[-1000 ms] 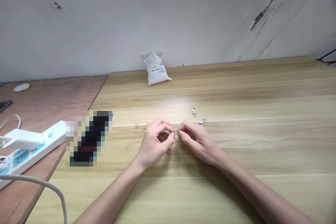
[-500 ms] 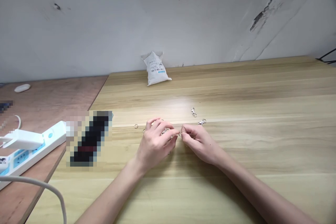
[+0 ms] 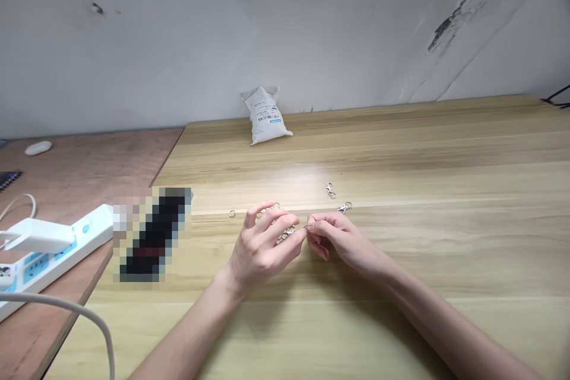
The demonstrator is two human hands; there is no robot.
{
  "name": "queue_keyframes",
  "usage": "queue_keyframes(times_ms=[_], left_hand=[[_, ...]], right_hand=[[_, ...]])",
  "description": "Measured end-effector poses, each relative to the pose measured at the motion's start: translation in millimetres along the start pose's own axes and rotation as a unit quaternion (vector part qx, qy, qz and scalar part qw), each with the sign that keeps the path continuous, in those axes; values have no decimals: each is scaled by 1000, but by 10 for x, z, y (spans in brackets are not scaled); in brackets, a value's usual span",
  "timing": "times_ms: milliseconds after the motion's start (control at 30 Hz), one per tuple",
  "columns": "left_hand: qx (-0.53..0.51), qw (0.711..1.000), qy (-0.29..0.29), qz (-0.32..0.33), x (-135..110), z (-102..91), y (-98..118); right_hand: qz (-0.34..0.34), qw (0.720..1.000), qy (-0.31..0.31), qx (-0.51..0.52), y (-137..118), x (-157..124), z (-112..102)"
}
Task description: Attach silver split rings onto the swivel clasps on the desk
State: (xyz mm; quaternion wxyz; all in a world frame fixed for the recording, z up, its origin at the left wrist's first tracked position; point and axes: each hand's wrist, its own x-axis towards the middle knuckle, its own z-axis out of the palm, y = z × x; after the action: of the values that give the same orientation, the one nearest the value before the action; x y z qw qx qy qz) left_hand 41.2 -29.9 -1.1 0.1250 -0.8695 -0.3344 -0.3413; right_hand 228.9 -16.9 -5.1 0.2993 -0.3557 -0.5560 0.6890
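Note:
A small metal split ring (image 3: pixel 306 228) is pinched in the fingertips of my right hand (image 3: pixel 341 237). My left hand (image 3: pixel 265 246) closes thumb and index finger at the ring's left edge, its other fingers loosely curved. Partly covered by the left fingers, several metal clasps (image 3: pixel 287 233) and rings (image 3: pixel 276 206) lie on the table. Just beyond the right hand rests a lobster clasp (image 3: pixel 344 207), with another lobster clasp (image 3: pixel 330 190) a little farther back. A loose ring (image 3: pixel 232 214) lies left of the left hand.
A white plastic packet (image 3: pixel 268 122) stands near the wall on the wooden table (image 3: pixel 423 184). To the left are a pixelated dark object (image 3: pixel 155 234), a white power strip (image 3: pixel 91 228) with a plugged-in charger (image 3: pixel 42 237), and a grey cable (image 3: pixel 66 304).
The left thumb and index finger have shifted slightly right to the ring. The right hand's lower fingers have uncurled downward, and more rings show behind the left hand.

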Motion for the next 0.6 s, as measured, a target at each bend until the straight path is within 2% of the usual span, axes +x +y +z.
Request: queue_keyframes(times_ms=[433,600], left_hand=[[31,999,1,40,0,-7,-12],[22,999,-2,36,-5,14,-2]], right_hand=[[9,1000,-15,8,6,8,-23],[13,1000,-16,0,17,11,-11]])
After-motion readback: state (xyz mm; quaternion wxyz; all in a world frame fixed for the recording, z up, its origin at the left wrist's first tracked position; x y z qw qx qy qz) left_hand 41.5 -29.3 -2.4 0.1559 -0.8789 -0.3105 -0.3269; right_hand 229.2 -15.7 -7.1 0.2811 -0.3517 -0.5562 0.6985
